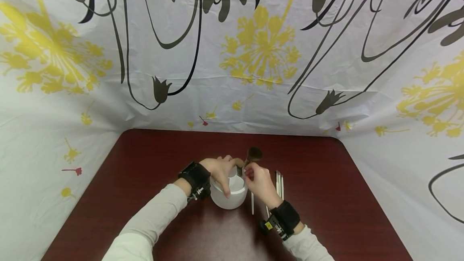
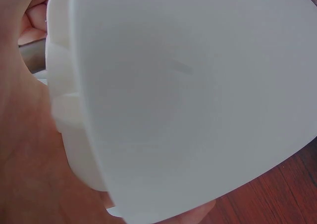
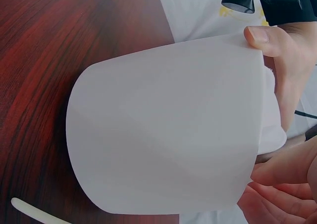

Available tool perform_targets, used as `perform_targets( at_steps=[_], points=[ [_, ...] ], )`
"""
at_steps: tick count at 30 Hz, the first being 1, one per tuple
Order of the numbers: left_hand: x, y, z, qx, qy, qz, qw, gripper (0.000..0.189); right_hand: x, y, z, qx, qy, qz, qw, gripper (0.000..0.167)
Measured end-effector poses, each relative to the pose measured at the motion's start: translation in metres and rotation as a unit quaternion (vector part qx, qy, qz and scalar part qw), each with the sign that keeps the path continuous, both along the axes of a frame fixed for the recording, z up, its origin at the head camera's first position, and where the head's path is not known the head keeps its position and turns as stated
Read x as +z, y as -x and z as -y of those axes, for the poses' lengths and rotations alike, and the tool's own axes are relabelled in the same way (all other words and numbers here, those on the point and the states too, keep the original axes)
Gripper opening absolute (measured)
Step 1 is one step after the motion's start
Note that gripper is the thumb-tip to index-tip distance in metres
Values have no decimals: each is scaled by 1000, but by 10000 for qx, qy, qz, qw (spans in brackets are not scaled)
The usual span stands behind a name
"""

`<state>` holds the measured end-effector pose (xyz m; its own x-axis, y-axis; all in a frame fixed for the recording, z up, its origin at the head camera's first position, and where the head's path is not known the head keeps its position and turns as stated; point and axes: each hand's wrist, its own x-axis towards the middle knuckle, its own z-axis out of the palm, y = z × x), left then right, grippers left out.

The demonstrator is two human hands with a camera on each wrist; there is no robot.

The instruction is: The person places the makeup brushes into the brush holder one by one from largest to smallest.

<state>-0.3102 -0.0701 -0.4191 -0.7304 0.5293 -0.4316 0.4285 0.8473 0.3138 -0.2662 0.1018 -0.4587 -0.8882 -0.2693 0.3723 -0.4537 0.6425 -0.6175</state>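
Note:
A white round holder (image 1: 228,199) with inner dividers stands on the table. My left hand (image 1: 219,171) grips it from above, thumb down over the near side and fingers across the far rim. At the rim's right side, my right hand (image 1: 260,182) has thumb and fingertips together on a makeup brush with a fluffy dark brown head (image 1: 255,154). A tan brush head (image 1: 238,162) shows beside the left fingers. In the right wrist view, the right fingers (image 3: 287,167) sit right at the holder's rim. A metal ferrule (image 2: 33,55) shows past the rim in the left wrist view.
Several slim brushes with pale handles (image 1: 282,186) lie on the dark red wooden table (image 1: 174,148) to the right of the holder, partly under the right hand. A white floral cloth (image 1: 203,67) hangs behind and around the table.

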Motion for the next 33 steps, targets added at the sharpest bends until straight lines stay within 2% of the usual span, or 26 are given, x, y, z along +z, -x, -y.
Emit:
perform_targets(
  at_steps=[8,16,25,33],
  points=[
    [3,0,-2,-3,-32,0,10000,105,1,0,-2,14,131,26,9999,20],
    [3,2,-1,-180,-143,4,9997,101,1,-2,-7,-53,23,-89,9999,20],
    [1,3,3,-74,-134,113,9998,108,1,-2,-15,-116,92,-448,9989,20],
    [5,1,4,-33,16,184,9998,116,0,-3,-20,-173,73,-285,9994,22]
  ],
)
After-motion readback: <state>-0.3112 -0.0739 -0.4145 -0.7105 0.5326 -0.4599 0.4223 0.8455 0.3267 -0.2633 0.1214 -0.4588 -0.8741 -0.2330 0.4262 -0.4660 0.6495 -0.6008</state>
